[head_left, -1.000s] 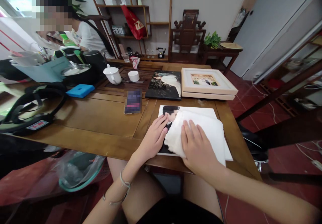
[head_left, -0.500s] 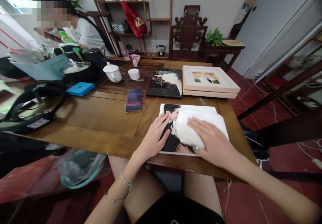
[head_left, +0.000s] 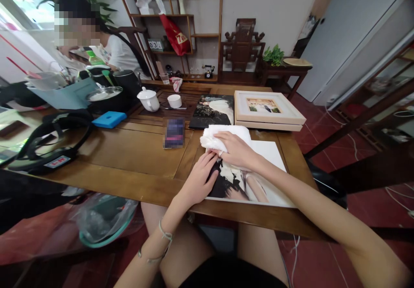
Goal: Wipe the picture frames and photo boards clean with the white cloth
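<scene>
A photo panel with a white background and a dark-suited figure lies flat near the table's front edge. My left hand rests on its left edge, fingers stretched out and holding nothing. Under my right hand is a folded white towel, gripped and pressed over the panel's upper left corner; the towel hides that part of the picture. The right fingertips are close to the left ones. Behind the towel lie a dark photo panel with a white dress and, beside it, a pale wooden picture frame.
On the wooden table are a phone, a white teapot, a white cup, a blue box and a black headset. A person sits at the far left. A lined bin stands below.
My right hand has slid the towel left and away from me, from the panel's right side to its upper left corner. My left hand stays on the left edge. The view has tilted slightly.
</scene>
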A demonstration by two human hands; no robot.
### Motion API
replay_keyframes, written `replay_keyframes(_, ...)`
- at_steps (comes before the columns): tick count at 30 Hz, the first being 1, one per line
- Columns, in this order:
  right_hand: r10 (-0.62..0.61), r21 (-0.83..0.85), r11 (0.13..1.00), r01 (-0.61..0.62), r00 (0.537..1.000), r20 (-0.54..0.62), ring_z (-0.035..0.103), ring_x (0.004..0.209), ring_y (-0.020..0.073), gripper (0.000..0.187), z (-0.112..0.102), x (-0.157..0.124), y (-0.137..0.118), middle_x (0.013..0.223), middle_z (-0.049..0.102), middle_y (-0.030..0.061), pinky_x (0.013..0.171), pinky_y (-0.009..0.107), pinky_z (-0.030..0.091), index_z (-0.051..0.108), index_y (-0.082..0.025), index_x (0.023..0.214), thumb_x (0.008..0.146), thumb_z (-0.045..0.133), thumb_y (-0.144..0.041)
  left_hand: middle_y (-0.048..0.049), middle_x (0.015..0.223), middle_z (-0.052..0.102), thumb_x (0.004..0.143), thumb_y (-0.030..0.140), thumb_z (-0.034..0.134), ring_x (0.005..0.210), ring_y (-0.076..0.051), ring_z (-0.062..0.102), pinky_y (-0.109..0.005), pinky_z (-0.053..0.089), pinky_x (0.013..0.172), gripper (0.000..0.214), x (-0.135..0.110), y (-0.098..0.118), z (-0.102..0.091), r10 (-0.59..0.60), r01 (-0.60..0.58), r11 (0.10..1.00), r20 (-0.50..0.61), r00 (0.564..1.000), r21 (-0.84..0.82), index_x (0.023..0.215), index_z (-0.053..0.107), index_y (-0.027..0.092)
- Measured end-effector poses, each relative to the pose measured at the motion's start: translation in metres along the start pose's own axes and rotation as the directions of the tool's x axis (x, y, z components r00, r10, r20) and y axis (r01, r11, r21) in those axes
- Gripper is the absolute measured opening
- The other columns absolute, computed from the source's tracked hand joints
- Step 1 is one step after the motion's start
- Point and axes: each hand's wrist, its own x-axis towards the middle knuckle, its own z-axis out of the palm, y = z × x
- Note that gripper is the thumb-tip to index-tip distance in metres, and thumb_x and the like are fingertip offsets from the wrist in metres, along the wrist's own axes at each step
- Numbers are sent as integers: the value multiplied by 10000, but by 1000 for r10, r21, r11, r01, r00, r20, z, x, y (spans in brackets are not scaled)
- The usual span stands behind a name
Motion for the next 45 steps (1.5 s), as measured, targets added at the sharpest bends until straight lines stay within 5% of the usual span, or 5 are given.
replay_keyframes(12, 144, -165, 973, -160, 984, -104, 417, 1347, 304, 531, -33, -105, 66, 1406, 518, 166, 1123, 517, 334, 513, -86, 1344, 848, 474, -271, -118, 1559, 317, 979, 247, 369, 1470, -255, 223, -515, 238, 1200, 486, 0, 4, -4, 12, -11, 999, 11, 1000, -53, 1460, 367, 179)
replay_keyframes(20, -25, -225, 973, 58, 989, 145, 137, 1446, 393, 862, -11, -157, -55, 1530, 292, 241, 1157, 584, 223, 344, 13, 1447, 672, 594, -271, -99, 1565, 312, 981, 241, 365, 1465, -257, 235, -537, 243, 1194, 508, 1, 3, -3, 17, -16, 999, 14, 1000, -44, 1486, 320, 210)
replay_keyframes(24, -95, -127, 984, 125, 971, 221, 161, 1445, 374, 892, -12, -144, -61, 1543, 270, 232, 1167, 549, 212, 343, 3, 1452, 650, 622, -268, -101, 1563, 315, 980, 241, 360, 1464, -260, 235, -521, 257, 1193, 508, 1, 2, -4, 16, -14, 999, 33, 999, -47, 1485, 327, 202)
replay_keyframes(33, 22, -127, 992, -14, 998, 63, 303, 1411, 298, 659, -20, -60, 46, 1499, 394, 173, 1159, 525, 211, 433, -71, 1415, 805, 576, -274, -100, 1568, 305, 1005, 254, 293, 1466, -234, 223, -500, 230, 1207, 489, 2, 2, -4, 14, -13, 999, 44, 999, -33, 1488, 319, 179)
replay_keyframes(45, -150, -29, 986, 162, 960, 235, 116, 1466, 309, 914, -17, -150, -56, 1573, 239, 146, 1186, 532, 111, 297, -96, 1494, 654, 621, -251, -86, 1568, 308, 995, 263, 328, 1465, -257, 233, -534, 242, 1195, 499, 1, -4, -3, 38, -35, 996, 33, 999, -87, 1493, 314, 235)
